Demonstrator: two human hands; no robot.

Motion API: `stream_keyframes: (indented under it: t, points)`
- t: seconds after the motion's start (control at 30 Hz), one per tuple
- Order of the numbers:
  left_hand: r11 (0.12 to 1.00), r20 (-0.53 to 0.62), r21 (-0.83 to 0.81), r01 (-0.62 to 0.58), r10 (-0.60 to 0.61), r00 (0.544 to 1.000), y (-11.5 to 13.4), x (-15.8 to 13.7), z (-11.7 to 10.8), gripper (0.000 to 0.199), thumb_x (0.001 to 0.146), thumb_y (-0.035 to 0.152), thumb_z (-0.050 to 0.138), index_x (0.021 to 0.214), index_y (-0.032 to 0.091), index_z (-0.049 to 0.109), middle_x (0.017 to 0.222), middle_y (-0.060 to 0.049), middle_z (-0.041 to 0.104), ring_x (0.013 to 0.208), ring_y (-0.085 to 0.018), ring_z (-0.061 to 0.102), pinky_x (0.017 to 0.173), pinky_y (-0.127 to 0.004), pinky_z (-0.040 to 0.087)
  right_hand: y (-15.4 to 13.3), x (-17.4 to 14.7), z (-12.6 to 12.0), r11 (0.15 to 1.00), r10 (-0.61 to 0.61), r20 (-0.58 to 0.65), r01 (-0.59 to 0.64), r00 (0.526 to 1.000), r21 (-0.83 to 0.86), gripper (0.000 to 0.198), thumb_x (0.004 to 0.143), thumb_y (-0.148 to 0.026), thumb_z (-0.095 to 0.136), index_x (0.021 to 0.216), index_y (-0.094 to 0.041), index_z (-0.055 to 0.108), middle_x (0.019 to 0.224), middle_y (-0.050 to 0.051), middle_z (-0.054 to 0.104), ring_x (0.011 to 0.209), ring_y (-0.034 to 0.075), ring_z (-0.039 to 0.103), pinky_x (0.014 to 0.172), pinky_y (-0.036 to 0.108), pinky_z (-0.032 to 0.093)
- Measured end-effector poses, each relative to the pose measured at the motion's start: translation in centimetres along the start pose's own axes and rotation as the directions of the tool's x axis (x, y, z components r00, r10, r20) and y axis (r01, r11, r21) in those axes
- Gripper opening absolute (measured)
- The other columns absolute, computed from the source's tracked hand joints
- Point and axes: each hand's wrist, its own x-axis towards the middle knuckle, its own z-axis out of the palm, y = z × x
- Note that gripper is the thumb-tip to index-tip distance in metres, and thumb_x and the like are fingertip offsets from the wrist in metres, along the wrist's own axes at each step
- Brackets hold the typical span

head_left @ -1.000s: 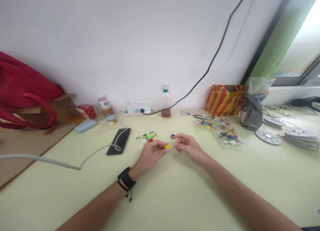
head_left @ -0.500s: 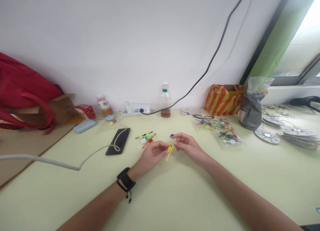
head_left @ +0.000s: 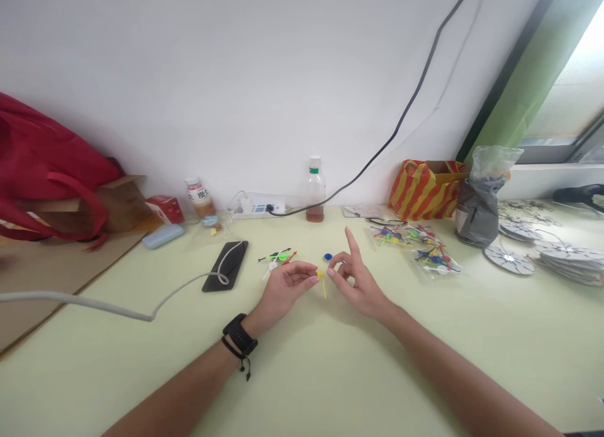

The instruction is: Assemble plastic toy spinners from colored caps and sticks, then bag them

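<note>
My left hand [head_left: 284, 289], with a black watch [head_left: 240, 334] on its wrist, pinches a small yellow arrow spinner [head_left: 320, 275] by its round middle. The spinner's thin arrow points down toward me. My right hand [head_left: 359, 286] is just right of the spinner, apart from it, with the index finger stretched up and the other fingers loosely bent; nothing shows in it. A blue round piece [head_left: 328, 257] lies on the table behind the gap between my hands. Left of it, partly behind my left hand, lies a loose group of green, white, red and black arrow spinners [head_left: 279, 258].
Clear bags of coloured spinners [head_left: 436, 261] lie at the right, near stacked grey discs [head_left: 569, 259]. A phone [head_left: 225, 267] with a cable is at the left. A bottle [head_left: 316, 191] and a power strip [head_left: 259, 205] stand along the wall, near a striped bag [head_left: 425, 188].
My right hand has let go of the yellow spinner and raised its index finger. The spinner's arrow has turned from slanting to nearly straight toward me. My left hand keeps its pinch.
</note>
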Motion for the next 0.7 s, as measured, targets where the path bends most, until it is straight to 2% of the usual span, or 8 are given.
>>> stream_keyframes:
  t: [0.03,0.1,0.17,0.23,0.3,0.4,0.57,0.7]
  points:
    - [1.0,-0.01,-0.007,0.004,-0.004,1.0,0.0,0.0,0.0,0.031,0.076,0.032,0.086,0.101,0.017,0.077,0.1,-0.008,0.076,0.097,-0.021,0.071,0.095,-0.036,0.058,0.0,0.0,0.0,0.999,0.031,0.032,-0.032,0.999,0.024,0.027,0.097,-0.043,0.052,0.095,-0.021,0.067,0.084,0.002,0.061,0.062,0.013,0.051,0.062,0.029,0.044]
    - [1.0,-0.031,-0.019,0.006,-0.007,0.999,0.0,0.0,0.0,0.031,0.075,0.033,0.087,0.099,0.017,0.077,0.1,-0.008,0.077,0.097,-0.021,0.071,0.096,-0.037,0.058,0.0,0.1,-0.1,0.99,0.108,0.1,-0.116,0.989,0.075,0.05,0.1,-0.044,0.042,0.057,-0.02,0.05,0.059,0.0,0.048,0.054,0.013,0.044,0.059,0.03,0.04]
    - [1.0,-0.037,-0.026,0.003,-0.004,0.999,0.0,0.0,0.0,0.032,0.074,0.033,0.087,0.099,0.017,0.077,0.1,-0.008,0.077,0.097,-0.022,0.071,0.096,-0.038,0.059,-0.2,0.3,-0.3,0.978,0.162,0.139,-0.178,0.977,0.113,0.058,0.101,-0.045,0.04,0.048,-0.022,0.035,0.048,-0.003,0.036,0.049,0.012,0.036,0.056,0.03,0.035]
    - [1.0,-0.026,-0.019,-0.004,0.004,1.0,-0.1,0.0,-0.1,0.031,0.075,0.034,0.087,0.1,0.017,0.077,0.1,-0.008,0.077,0.097,-0.022,0.071,0.096,-0.039,0.059,-0.6,0.4,-0.3,0.971,0.168,0.13,-0.187,0.977,0.152,0.051,0.098,-0.048,0.051,0.056,-0.021,0.044,0.054,-0.003,0.043,0.052,0.012,0.039,0.056,0.029,0.035]
    - [1.0,-0.01,-0.005,-0.008,0.008,1.0,-0.2,0.0,-0.1,0.031,0.076,0.034,0.086,0.1,0.017,0.077,0.1,-0.008,0.076,0.097,-0.022,0.071,0.095,-0.038,0.059,-0.9,0.5,-0.1,0.968,0.146,0.117,-0.166,0.982,0.188,0.034,0.091,-0.048,0.065,0.075,-0.021,0.054,0.068,-0.002,0.054,0.059,0.012,0.047,0.058,0.028,0.038]
    - [1.0,0.004,0.011,-0.001,0.001,1.0,-0.3,-0.1,-0.1,0.031,0.076,0.034,0.086,0.101,0.017,0.077,0.1,-0.008,0.076,0.095,-0.022,0.072,0.093,-0.037,0.059,-1.0,0.4,0.3,0.97,0.117,0.113,-0.138,0.987,0.201,0.029,0.087,-0.046,0.072,0.092,-0.022,0.055,0.086,0.0,0.06,0.068,0.013,0.053,0.06,0.027,0.041]
    - [1.0,0.025,0.003,0.009,-0.009,1.0,-0.1,-0.1,-0.1,0.031,0.077,0.034,0.085,0.102,0.017,0.077,0.102,-0.007,0.076,0.096,-0.021,0.072,0.093,-0.036,0.059,-0.2,0.3,0.5,0.986,0.084,0.122,-0.1,0.989,0.132,0.024,0.092,-0.043,0.066,0.098,-0.022,0.057,0.088,0.001,0.063,0.072,0.014,0.056,0.064,0.027,0.045]
    - [0.999,0.005,-0.021,0.028,-0.028,1.0,0.3,-0.2,0.0,0.033,0.077,0.036,0.085,0.102,0.017,0.077,0.098,-0.007,0.076,0.093,-0.021,0.071,0.093,-0.037,0.059,0.1,0.2,0.2,1.0,0.018,0.043,-0.019,0.999,0.018,0.018,0.095,-0.04,0.061,0.102,-0.023,0.059,0.079,0.0,0.06,0.069,0.015,0.056,0.062,0.028,0.045]
